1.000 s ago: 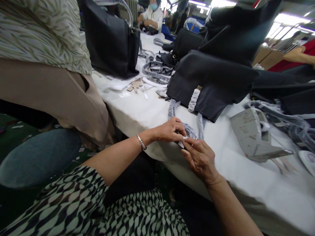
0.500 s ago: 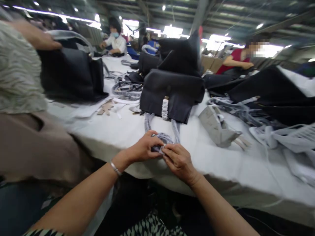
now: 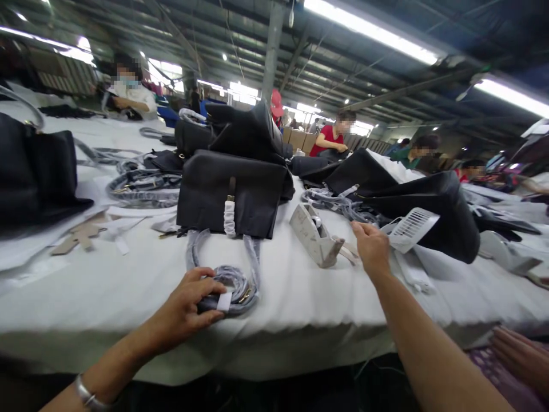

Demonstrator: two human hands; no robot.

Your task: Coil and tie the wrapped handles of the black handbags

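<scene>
My left hand grips a coiled bag strap in clear plastic wrap, thumb and fingers on either side of it. A small white strip sits on the coil by my fingertips, and a gold-coloured clasp shows beside it. The plastic-wrapped handle loops around the coil from a black handbag, whose front buckle strap wears a ruched white cover. Off to the right, my right hand is closed with fingertips pinched, just beyond the grey tape dispenser. What it holds, if anything, is hidden.
A white slatted plastic piece is just right of my right hand. More black bags and wrapped straps lie around, with beige strips at left. Another person's hand is at lower right; co-workers sit farther back.
My right hand has left the coiled strap and moved right, past the tape dispenser. My left hand stays on the coil, where a white strip now shows. The view has turned right.
</scene>
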